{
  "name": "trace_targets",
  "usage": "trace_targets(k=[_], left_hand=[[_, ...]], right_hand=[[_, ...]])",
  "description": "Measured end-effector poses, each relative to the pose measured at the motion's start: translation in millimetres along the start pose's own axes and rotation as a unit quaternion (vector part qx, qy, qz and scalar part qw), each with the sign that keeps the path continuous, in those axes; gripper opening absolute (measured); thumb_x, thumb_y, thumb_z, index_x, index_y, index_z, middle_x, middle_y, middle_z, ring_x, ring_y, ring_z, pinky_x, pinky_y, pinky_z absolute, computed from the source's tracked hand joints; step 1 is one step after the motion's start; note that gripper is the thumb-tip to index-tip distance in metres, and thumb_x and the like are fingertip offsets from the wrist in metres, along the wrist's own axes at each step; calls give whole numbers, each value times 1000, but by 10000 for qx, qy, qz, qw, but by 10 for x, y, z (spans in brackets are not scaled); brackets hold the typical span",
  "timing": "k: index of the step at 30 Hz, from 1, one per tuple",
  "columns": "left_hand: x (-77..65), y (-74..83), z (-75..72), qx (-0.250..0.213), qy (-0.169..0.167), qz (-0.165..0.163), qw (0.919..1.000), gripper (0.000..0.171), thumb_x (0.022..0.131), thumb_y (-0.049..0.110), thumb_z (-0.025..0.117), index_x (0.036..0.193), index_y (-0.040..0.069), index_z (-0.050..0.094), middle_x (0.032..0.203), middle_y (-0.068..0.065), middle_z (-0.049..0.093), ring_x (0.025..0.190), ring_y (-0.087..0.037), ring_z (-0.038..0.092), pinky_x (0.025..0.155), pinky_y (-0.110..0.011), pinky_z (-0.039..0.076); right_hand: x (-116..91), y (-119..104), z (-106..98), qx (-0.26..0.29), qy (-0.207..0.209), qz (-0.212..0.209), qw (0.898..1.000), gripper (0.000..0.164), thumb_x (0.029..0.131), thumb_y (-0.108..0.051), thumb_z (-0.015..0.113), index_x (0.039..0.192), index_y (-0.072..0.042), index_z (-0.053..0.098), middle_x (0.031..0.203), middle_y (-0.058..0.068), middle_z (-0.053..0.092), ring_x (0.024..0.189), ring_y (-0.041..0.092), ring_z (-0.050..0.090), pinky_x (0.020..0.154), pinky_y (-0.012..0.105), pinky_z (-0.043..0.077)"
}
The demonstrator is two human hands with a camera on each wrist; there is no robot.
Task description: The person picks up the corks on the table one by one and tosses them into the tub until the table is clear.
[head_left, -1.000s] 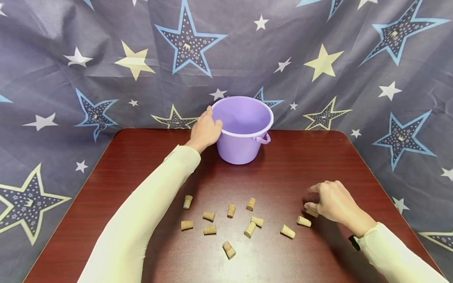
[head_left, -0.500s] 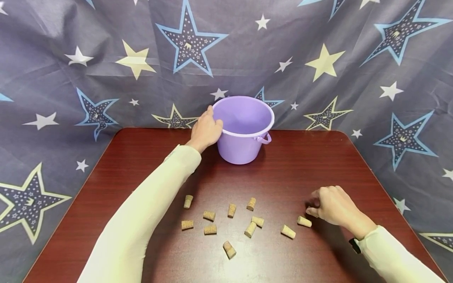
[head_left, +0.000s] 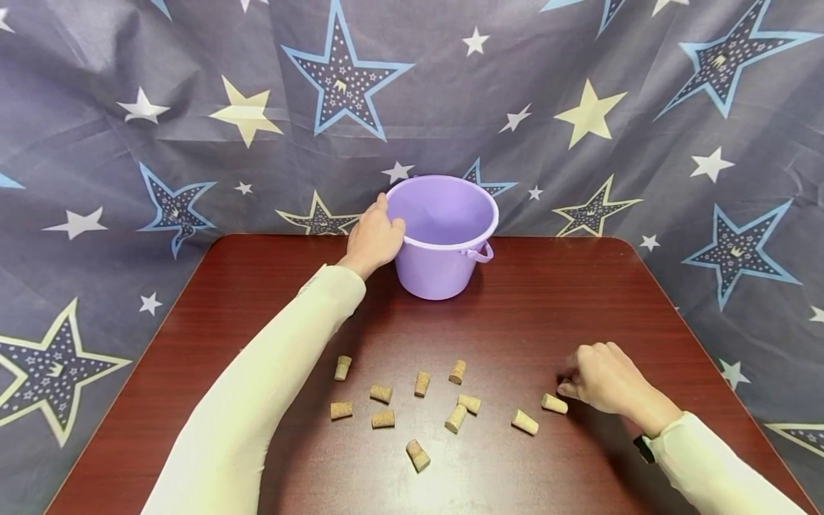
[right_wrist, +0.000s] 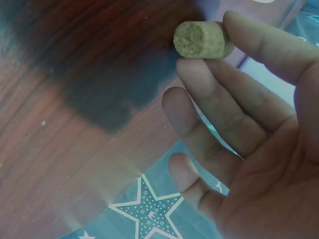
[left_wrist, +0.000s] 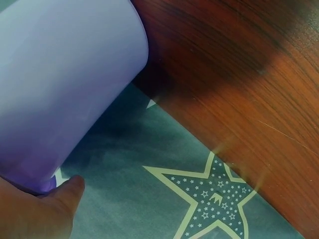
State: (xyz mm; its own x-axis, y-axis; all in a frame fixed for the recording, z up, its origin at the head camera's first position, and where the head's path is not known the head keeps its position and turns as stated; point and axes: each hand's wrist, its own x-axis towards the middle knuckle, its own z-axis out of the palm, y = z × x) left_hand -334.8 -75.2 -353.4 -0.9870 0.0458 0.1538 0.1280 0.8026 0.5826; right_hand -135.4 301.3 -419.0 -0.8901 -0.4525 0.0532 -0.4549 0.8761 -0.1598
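A purple plastic bucket stands upright at the back of the table, its small side handle facing right. My left hand grips the left side of its rim, with the thumb near the opening. At the right of the table my right hand pinches a cork between thumb and fingers, seen clearly in the right wrist view and hidden in the head view. Just left of that hand lie a pale cork and another tapered cork.
Several more corks lie scattered at the middle of the table, among them a two-tone cork at the front and a touching pair with one cork leaning to the other. A star-printed cloth hangs behind the brown wooden table.
My right hand has closed its fingers on the cork beside it and taken it up from where it lay. The left hand and bucket keep their place.
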Motion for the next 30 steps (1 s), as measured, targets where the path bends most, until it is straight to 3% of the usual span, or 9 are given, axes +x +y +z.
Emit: trace_targets(k=[9,19,30], left_hand=[[-1,0,9,36,27,35,10000,73,99,29,44,162,0,23,161,-15,38,146,-34,40,116,-48,36],[-6,-16,6,-1,-7,-2,10000,72,99,29,42,163,1,21,162,-15,37,147,-34,39,117,-48,34],[-2,-24,8,-46,39,-5,10000,72,99,28,44,162,2,23,162,-14,37,145,-35,40,115,-49,35]], right_hand=[[10,0,-26,84,-5,-39,10000,19,72,-16,90,70,-26,74,60,-21,60,53,-2,50,51,31,43],[80,-39,-85,171,103,119,9997,20,77,-16,89,71,-24,71,61,-18,57,54,3,46,54,30,43],[211,-125,-135,244,530,41,9983,11,78,-19,89,82,-17,79,73,-12,70,62,7,59,61,36,51]])
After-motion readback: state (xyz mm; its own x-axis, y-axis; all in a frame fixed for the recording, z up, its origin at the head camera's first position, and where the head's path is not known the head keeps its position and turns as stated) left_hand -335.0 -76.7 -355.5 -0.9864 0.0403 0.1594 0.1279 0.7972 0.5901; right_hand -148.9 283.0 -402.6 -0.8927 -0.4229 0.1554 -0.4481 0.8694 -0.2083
